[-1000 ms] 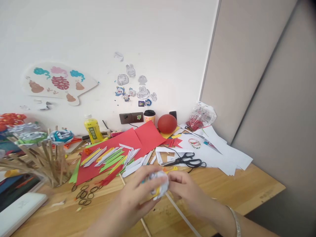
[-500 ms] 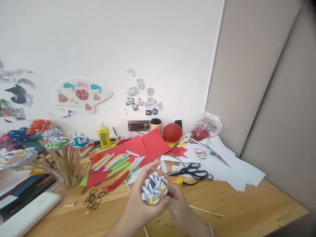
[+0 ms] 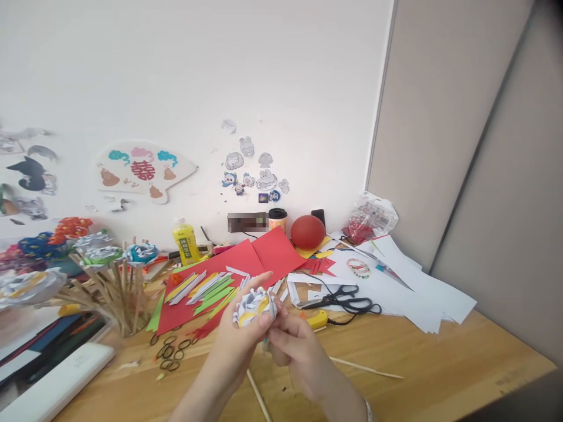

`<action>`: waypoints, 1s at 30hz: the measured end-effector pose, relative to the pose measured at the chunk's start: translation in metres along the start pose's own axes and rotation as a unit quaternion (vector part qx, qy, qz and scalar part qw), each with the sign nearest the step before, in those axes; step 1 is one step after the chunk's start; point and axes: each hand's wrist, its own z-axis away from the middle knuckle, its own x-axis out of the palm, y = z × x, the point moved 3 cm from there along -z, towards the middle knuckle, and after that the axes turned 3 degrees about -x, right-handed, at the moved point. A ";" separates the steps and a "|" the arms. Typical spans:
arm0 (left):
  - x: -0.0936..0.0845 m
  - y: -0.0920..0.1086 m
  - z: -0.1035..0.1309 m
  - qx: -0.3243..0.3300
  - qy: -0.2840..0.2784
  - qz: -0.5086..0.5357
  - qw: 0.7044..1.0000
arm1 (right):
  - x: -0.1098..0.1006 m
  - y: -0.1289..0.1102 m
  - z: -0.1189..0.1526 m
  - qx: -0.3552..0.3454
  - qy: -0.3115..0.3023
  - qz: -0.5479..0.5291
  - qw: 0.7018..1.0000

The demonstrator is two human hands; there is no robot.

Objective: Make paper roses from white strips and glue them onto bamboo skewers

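A white-and-yellow paper flower, made of folded pointed strips, is cradled in my left hand above the front of the table. My left thumb presses on its near rim while the index finger stretches out behind it. Closed in a pinch, my right hand grips the flower's lower right side. The fingertips hide what lies under the flower there. Below my hands, a thin wooden stick lies on the table, and another stick lies to the right. A yellow glue gun is just behind my right hand.
Behind my hands are red paper sheets with folded strips, and black scissors. White paper covers the right side. Left are black rubber bands, a holder of sticks and a white case. A bottle and red balloon stand behind.
Both hands have moved slightly left and up with the flower. The flower has tipped so its face points more upward, and my right fingers have shifted toward its underside.
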 end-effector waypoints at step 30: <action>-0.006 -0.011 -0.033 -0.019 -0.132 -0.001 0.991 | -0.025 -0.011 -0.021 -0.035 0.079 0.022 0.996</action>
